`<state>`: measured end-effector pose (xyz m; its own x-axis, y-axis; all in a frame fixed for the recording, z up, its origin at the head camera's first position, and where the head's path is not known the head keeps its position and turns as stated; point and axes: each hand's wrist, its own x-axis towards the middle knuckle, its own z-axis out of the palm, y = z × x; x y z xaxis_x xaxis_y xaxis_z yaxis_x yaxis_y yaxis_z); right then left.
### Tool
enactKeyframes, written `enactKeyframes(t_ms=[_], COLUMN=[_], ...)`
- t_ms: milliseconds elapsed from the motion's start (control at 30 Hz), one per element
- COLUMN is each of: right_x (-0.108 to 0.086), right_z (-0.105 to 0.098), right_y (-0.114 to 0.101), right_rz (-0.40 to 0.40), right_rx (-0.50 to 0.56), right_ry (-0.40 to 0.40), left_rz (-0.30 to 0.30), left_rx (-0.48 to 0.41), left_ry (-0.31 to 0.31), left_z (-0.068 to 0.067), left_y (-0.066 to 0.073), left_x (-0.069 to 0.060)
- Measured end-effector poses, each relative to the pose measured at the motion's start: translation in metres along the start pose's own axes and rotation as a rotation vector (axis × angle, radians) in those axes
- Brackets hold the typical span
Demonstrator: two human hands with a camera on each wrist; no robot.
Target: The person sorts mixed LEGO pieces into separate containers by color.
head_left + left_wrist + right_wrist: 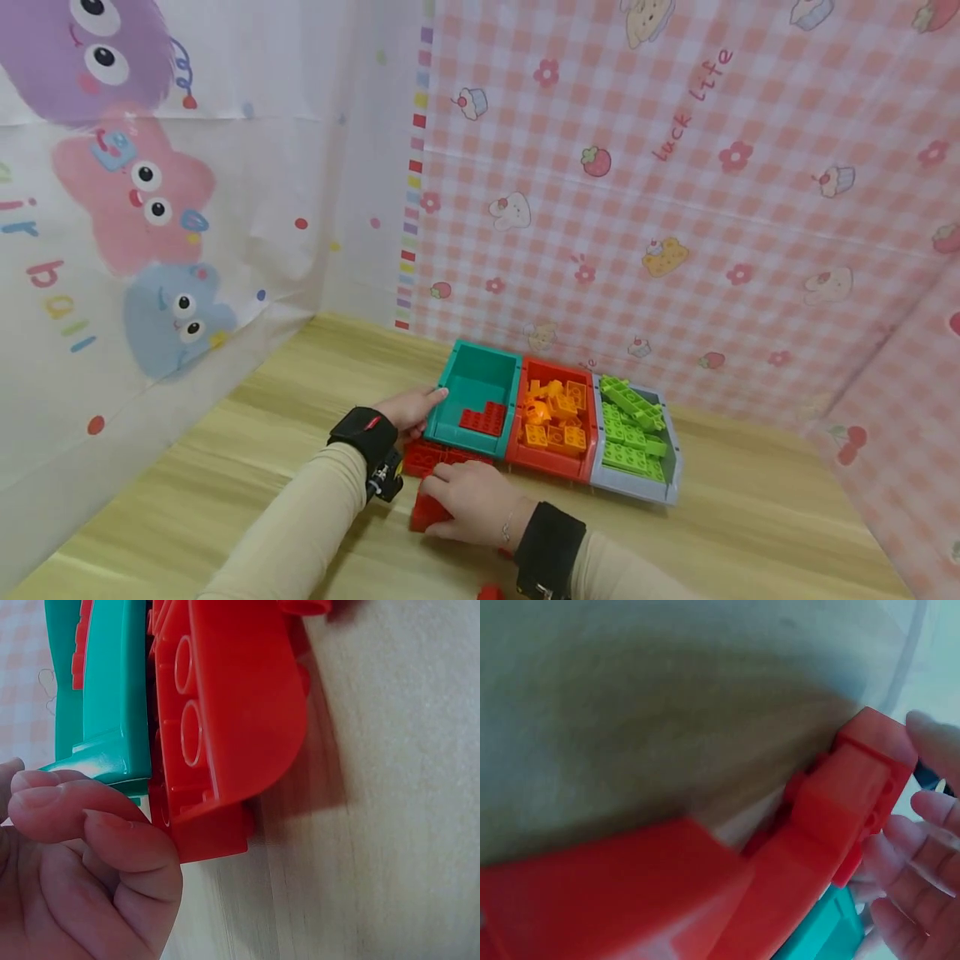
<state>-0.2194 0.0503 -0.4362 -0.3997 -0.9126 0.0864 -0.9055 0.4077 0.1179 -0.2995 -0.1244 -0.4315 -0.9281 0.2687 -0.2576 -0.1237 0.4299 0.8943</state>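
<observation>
My left hand (405,410) grips the near left corner of a teal bin (480,373), thumb on its rim and the other fingers curled below. Inside that bin lie red toy building bricks (491,418). Along its front edge is a row of red bricks (422,460); the left wrist view shows one with a rounded side (255,697) close to my fingers. My right hand (480,504) holds a red brick (426,510) between fingers and thumb, just in front of that row. In the right wrist view, its fingertips (900,840) are at the red bricks' side.
Right of the teal bin, joined side by side, stand a red bin (591,417) of orange bricks and a grey bin (672,467) of green bricks. Another red brick (491,592) lies at the near edge of view. Patterned cloths (637,250) hang behind and beside the wooden table (262,433).
</observation>
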Motion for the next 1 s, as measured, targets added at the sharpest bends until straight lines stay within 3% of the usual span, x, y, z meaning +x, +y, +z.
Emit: enactKeyframes(t_ms=[167,233,333,433,533,633,767,1000], right_x=[0.0,0.0,0.002,0.01,0.022,0.032,0.039,0.05], right_z=[0.0,-0.005,-0.019,-0.032,-0.035,-0.028,-0.014,-0.007], right_y=[-0.005,-0.002,0.01,0.033,0.06,0.083,0.102,0.113], right_rz=[0.0,-0.015,0.01,0.129,0.259,0.346,0.397,0.346], right_rx=[0.147,0.223,0.296,0.288,0.249,0.218,0.212,0.161], right_ry=[-0.031,0.037,0.205,0.387,0.458,0.382,0.236,0.093], left_rz=[0.006,0.01,0.019,0.007,-0.023,-0.024,-0.005,-0.006], left_rx=[0.01,0.007,0.017,0.034,0.026,0.007,-0.023,-0.044], left_ry=[0.0,-0.003,-0.014,-0.015,0.003,0.013,0.01,0.007], left_z=[0.001,0.0,-0.002,-0.004,-0.005,-0.003,0.0,0.001], left_y=[-0.003,-0.002,-0.001,0.0,-0.001,-0.002,-0.004,-0.003], left_x=[0.001,0.002,0.002,0.003,0.002,0.002,0.001,0.001])
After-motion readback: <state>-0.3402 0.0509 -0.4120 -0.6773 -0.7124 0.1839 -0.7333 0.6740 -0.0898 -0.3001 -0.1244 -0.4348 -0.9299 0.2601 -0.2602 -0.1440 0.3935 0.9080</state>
